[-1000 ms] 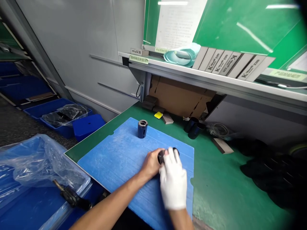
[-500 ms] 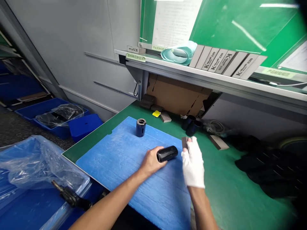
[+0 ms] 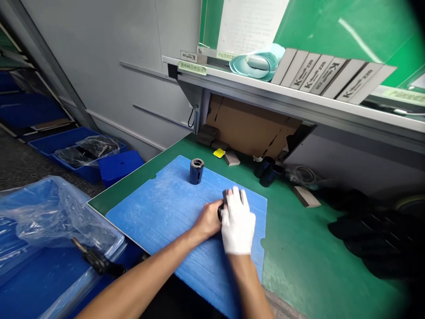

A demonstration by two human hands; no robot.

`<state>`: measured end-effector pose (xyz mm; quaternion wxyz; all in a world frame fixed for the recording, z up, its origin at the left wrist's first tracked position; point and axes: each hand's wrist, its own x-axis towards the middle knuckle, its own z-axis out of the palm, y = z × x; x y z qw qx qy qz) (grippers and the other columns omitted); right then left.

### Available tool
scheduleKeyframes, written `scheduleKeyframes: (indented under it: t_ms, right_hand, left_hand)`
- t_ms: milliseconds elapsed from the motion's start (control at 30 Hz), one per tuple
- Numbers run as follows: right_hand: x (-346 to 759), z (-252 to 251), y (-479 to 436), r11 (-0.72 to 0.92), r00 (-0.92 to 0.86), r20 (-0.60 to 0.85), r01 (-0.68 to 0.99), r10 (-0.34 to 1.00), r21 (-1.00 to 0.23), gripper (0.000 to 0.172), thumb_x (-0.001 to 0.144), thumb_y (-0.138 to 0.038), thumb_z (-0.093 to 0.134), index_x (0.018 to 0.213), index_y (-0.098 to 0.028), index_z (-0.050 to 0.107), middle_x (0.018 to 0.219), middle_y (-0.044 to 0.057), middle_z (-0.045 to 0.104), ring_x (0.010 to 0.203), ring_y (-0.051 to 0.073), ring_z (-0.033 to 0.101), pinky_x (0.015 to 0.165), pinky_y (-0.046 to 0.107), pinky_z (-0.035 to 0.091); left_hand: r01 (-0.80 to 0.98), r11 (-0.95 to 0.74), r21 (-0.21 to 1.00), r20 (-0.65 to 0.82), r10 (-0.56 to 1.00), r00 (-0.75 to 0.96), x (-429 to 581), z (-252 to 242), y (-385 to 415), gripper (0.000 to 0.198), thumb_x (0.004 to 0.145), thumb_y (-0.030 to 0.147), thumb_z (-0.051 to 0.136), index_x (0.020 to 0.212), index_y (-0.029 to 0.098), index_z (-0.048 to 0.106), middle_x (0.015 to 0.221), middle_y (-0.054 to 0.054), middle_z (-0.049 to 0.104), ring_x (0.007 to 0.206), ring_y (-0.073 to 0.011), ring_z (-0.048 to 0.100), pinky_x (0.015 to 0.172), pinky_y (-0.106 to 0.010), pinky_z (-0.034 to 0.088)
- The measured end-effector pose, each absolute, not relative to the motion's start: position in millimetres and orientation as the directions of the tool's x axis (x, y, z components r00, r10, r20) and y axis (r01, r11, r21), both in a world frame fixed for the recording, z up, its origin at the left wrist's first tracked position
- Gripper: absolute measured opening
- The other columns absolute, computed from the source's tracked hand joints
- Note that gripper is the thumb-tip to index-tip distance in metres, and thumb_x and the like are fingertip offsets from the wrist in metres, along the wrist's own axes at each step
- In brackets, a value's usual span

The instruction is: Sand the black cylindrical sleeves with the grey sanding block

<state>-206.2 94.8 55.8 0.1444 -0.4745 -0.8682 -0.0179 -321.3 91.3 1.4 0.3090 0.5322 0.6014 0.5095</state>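
Head view | black cylinder (image 3: 220, 213) | mostly hidden | left hand (image 3: 207, 219), gloved right hand (image 3: 237, 227)

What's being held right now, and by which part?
The bare left hand grips a black cylinder around its body; the white-gloved right hand holds a grey block over it.

Right hand (image 3: 237, 221): moving back left, over the black cylinder (image 3: 220, 213)
Grey block (image 3: 226, 194): coming in against the cylinder, hiding most of it

Bright, even overhead light — white glare streaks across the glossy green panel (image 3: 332, 26), darker shade beneath the shelf (image 3: 265, 91). Fisheye bending toward the frame edges, dark vignette at the right corners — slight softness only, no heavy blur.
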Motion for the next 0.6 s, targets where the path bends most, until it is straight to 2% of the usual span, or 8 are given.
scheduleKeyframes:
  t_ms: [67, 167, 200, 333, 433, 467, 533, 600]
  right_hand:
    - [-207.4, 58.8, 92.9, 0.543, -0.51, 0.245, 0.834, 0.825, -0.093, 0.046, 0.099, -0.018, 0.035, 0.143, -0.018, 0.045, 0.155, 0.008, 0.035, 0.145, 0.031, 0.025, 0.085, 0.045, 0.055]
    - [-203.4, 60.8, 88.4, 0.599, -0.531, 0.346, 0.792, 0.773, -0.123, 0.045, 0.099, -0.017, 0.032, 0.142, -0.013, 0.046, 0.157, 0.011, 0.031, 0.146, 0.028, 0.023, 0.093, 0.042, 0.052]
    - [-201.9, 60.8, 87.0, 0.585, -0.524, 0.346, 0.806, 0.778, -0.095, 0.045, 0.099, -0.018, 0.033, 0.141, -0.013, 0.046, 0.156, 0.012, 0.033, 0.145, 0.029, 0.024, 0.09, 0.042, 0.053]
    - [-202.1, 57.7, 79.7, 0.535, -0.519, 0.213, 0.845, 0.828, -0.022, 0.046, 0.097, -0.017, 0.036, 0.143, -0.021, 0.046, 0.156, 0.007, 0.033, 0.144, 0.031, 0.027, 0.082, 0.044, 0.056]
    - [-204.9, 56.0, 87.5, 0.579, -0.539, 0.319, 0.815, 0.78, -0.039, 0.047, 0.099, -0.018, 0.035, 0.145, -0.018, 0.043, 0.158, 0.009, 0.027, 0.146, 0.028, 0.023, 0.089, 0.041, 0.054]
    - [-204.1, 57.3, 97.0, 0.56, -0.53, 0.293, 0.828, 0.796, -0.022, 0.047, 0.099, -0.017, 0.034, 0.144, -0.018, 0.044, 0.158, 0.008, 0.029, 0.146, 0.03, 0.022, 0.086, 0.042, 0.055]
    - [-196.4, 62.8, 123.5, 0.527, -0.505, 0.238, 0.85, 0.83, -0.032, 0.045, 0.098, -0.017, 0.037, 0.141, -0.02, 0.048, 0.154, 0.007, 0.036, 0.143, 0.03, 0.03, 0.089, 0.045, 0.055]
    - [-179.6, 68.7, 146.7, 0.509, -0.46, 0.318, 0.856, 0.829, -0.091, 0.043, 0.099, -0.019, 0.039, 0.141, -0.02, 0.049, 0.154, 0.007, 0.038, 0.141, 0.028, 0.035, 0.099, 0.046, 0.05]
  left_hand:
    - [0.327, -0.079, 0.942, 0.164, 0.956, -0.242, -321.2, 2.3, 91.2, 0.018, 0.079, 0.018, 0.058, 0.094, 0.017, 0.069, 0.086, -0.004, 0.074, 0.075, -0.0172, 0.067, 0.068, -0.024, 0.05]
    - [0.312, -0.088, 0.946, 0.171, 0.954, -0.248, -320.1, 4.7, 91.1, 0.024, 0.077, 0.017, 0.062, 0.099, 0.018, 0.069, 0.091, -0.002, 0.075, 0.08, -0.0168, 0.068, 0.073, -0.023, 0.051]
    - [0.318, -0.083, 0.944, 0.169, 0.952, -0.254, -319.7, 5.5, 91.0, 0.024, 0.078, 0.018, 0.062, 0.1, 0.019, 0.069, 0.091, -0.002, 0.075, 0.08, -0.0166, 0.068, 0.074, -0.023, 0.051]
    - [0.341, -0.072, 0.937, 0.168, 0.951, -0.261, -319.3, 6.3, 90.7, 0.019, 0.079, 0.019, 0.061, 0.096, 0.018, 0.07, 0.086, -0.003, 0.074, 0.075, -0.0159, 0.067, 0.072, -0.023, 0.051]
    - [0.303, -0.097, 0.948, 0.178, 0.952, -0.251, -320.5, 4.6, 90.8, 0.022, 0.078, 0.018, 0.061, 0.098, 0.02, 0.07, 0.092, -0.002, 0.075, 0.08, -0.0161, 0.068, 0.075, -0.023, 0.051]
    - [0.301, -0.095, 0.949, 0.175, 0.952, -0.251, -320.8, 3.9, 90.9, 0.023, 0.077, 0.018, 0.063, 0.098, 0.02, 0.07, 0.093, -0.002, 0.075, 0.081, -0.0164, 0.069, 0.075, -0.023, 0.052]
    - [0.298, -0.083, 0.951, 0.165, 0.951, -0.26, -321.2, 3.1, 91.1, 0.03, 0.07, 0.019, 0.07, 0.101, 0.02, 0.07, 0.093, -0.002, 0.075, 0.082, -0.0176, 0.069, 0.076, -0.024, 0.052]
    - [0.274, -0.071, 0.959, 0.15, 0.949, -0.279, -320.7, 3.0, 91.3, 0.046, 0.063, 0.017, 0.075, 0.109, 0.02, 0.068, 0.098, -0.001, 0.075, 0.087, -0.0186, 0.069, 0.079, -0.025, 0.053]
